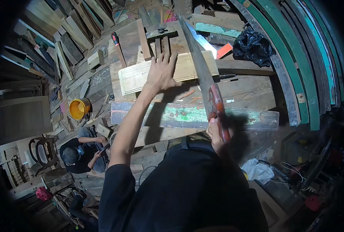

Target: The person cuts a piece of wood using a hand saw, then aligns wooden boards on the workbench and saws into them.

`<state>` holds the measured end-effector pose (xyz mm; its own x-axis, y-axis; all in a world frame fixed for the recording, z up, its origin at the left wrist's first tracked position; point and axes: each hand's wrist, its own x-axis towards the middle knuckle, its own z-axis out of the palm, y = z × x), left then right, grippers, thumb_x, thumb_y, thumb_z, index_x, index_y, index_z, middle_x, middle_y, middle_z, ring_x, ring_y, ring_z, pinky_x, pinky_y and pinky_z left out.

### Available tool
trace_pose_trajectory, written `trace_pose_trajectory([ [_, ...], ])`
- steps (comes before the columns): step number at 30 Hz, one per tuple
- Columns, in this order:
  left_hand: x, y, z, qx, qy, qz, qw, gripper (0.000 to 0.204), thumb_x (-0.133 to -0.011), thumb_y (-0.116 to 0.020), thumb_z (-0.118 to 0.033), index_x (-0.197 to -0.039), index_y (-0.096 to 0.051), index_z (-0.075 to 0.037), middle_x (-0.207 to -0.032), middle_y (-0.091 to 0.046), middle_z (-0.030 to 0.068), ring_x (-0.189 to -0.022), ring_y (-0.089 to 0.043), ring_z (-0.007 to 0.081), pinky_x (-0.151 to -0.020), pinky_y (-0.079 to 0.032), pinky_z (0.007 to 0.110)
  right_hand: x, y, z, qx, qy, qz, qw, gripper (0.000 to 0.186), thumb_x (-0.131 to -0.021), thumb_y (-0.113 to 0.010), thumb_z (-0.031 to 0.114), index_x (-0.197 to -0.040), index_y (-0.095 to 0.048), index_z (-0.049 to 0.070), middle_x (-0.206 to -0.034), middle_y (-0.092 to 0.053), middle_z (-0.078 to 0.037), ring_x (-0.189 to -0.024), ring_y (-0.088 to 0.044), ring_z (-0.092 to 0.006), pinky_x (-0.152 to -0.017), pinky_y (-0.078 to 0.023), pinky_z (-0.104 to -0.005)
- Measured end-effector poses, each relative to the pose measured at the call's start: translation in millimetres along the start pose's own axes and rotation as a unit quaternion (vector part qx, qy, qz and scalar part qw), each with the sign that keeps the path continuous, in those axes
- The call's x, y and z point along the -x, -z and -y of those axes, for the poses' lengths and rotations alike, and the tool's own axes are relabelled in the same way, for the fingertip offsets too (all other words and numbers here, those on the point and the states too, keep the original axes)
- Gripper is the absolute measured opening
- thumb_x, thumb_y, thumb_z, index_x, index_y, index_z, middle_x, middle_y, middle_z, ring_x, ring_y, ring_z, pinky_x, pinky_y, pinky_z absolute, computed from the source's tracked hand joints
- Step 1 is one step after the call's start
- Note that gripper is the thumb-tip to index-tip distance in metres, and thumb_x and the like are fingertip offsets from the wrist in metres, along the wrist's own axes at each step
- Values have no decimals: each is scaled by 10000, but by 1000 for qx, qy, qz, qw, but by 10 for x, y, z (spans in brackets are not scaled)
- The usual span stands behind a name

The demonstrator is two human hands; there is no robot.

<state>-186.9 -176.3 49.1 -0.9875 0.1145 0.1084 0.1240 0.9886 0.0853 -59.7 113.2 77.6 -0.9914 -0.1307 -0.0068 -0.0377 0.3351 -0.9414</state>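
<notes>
My left hand (162, 73) rests spread on a pale wooden board (131, 77), with its fingertips at the board's far edge. My right hand (214, 133) grips the red-brown handle of a handsaw (201, 63), whose long blade lies over the board's right part, pointing away from me. Beyond the board are narrow wood strips (143, 38), a dark wood piece with a knob (160, 34) and a red-and-black screwdriver (119, 48). A weathered green-painted plank (179, 113) lies nearer me on the wooden work surface (253, 89).
Curved painted boards (303, 96) stand at the right beside a black plastic bag (251, 46). Stacked offcuts (67, 46) fill the upper left. A yellow bucket (79, 109) sits left of the work surface. A co-worker (83, 152) works low at the lower left, holding a dark tool.
</notes>
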Motion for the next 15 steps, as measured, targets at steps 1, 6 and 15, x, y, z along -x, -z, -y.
trace_pose_trajectory([
  [1, -1, -6, 0, 3, -3, -12, 1000, 1129, -607, -845, -576, -1492, -399, -37, -1267, -555, 188, -1227, -534, 392, -1033, -413, 570, 4, 6, 13, 17, 25, 7, 1000, 134, -1005, -547, 58, -884, -586, 13, -631, -452, 30, -518, -407, -45, -486, -302, -249],
  [6, -11, -19, 22, 14, -17, -20, 1000, 1125, -608, -846, -560, -1501, -402, -40, -1252, -553, 183, -1218, -533, 390, -1044, -410, 549, 148, 89, 151, 12, 26, 50, 998, 78, -938, -602, 67, -964, -623, -3, -707, -568, -65, -604, -558, -171, -558, -429, -327],
  [15, -4, -31, 40, 18, -15, 17, 1000, 1122, -631, -844, -606, -1499, -399, -52, -1323, -545, 217, -1283, -510, 416, -1060, -399, 596, -379, -210, 8, 220, 255, -24, 941, 108, -1001, -622, 89, -1041, -648, -8, -724, -568, -57, -617, -538, -154, -562, -429, -324],
])
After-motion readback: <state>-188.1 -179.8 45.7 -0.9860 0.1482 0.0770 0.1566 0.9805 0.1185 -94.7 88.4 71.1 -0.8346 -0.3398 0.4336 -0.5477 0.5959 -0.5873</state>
